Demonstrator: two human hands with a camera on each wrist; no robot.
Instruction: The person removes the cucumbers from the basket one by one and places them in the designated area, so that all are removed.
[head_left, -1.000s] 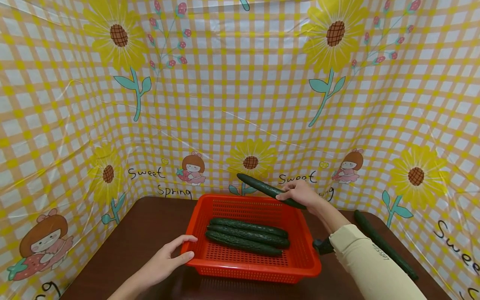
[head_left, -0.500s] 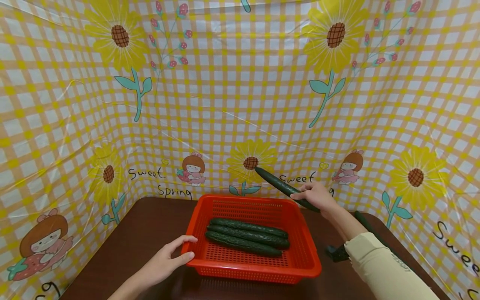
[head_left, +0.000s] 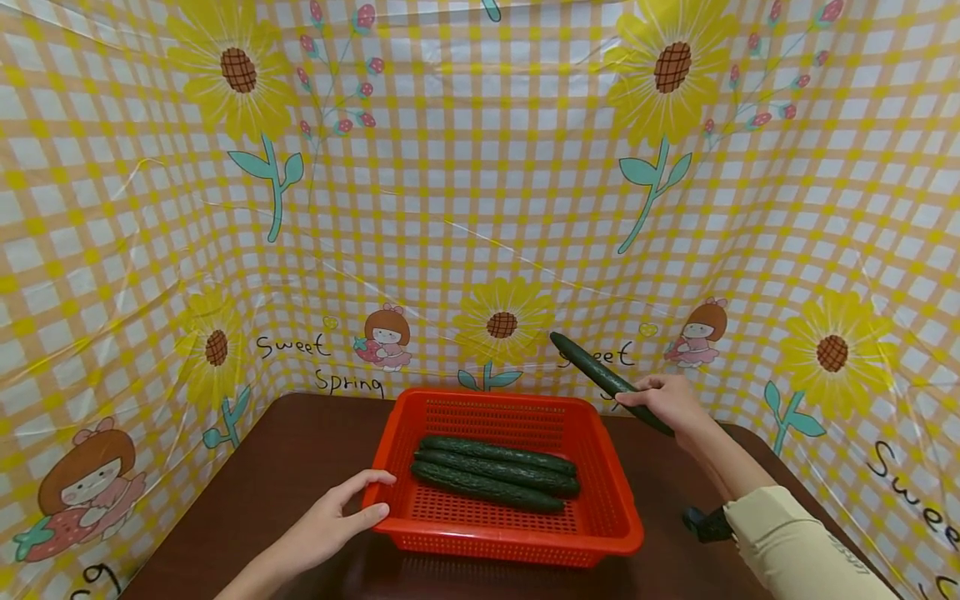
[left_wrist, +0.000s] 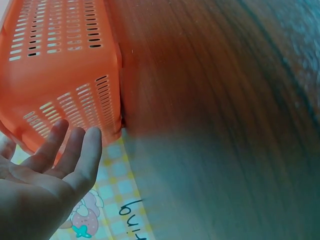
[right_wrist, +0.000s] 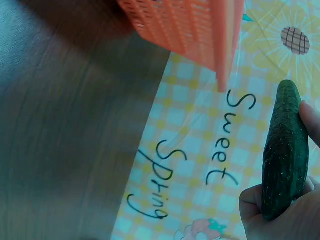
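In the head view my right hand (head_left: 667,404) grips a dark green cucumber (head_left: 596,371) near its lower end, off the table to the right of the basket. The right wrist view shows thumb and fingers around this cucumber (right_wrist: 286,155). An orange-red plastic basket (head_left: 517,546) with slotted walls stands on the table. Three cucumbers (head_left: 491,473) lie side by side in it. My left hand (head_left: 337,512) is at the basket's left rim, thumb and forefinger over the edge. In the left wrist view, the other fingers extend loosely beside the basket's outer wall (left_wrist: 60,75).
The dark brown table (head_left: 247,467) carries the basket. A checkered sunflower-print cloth (head_left: 480,208) hangs behind and at both sides. A dark device (head_left: 707,525) sits under the right wrist. Another cucumber on the right is mostly hidden by my right forearm.
My right hand has moved right and slightly down with the cucumber, from above the basket's back right corner to beyond its right side. Left hand and basket have stayed put.
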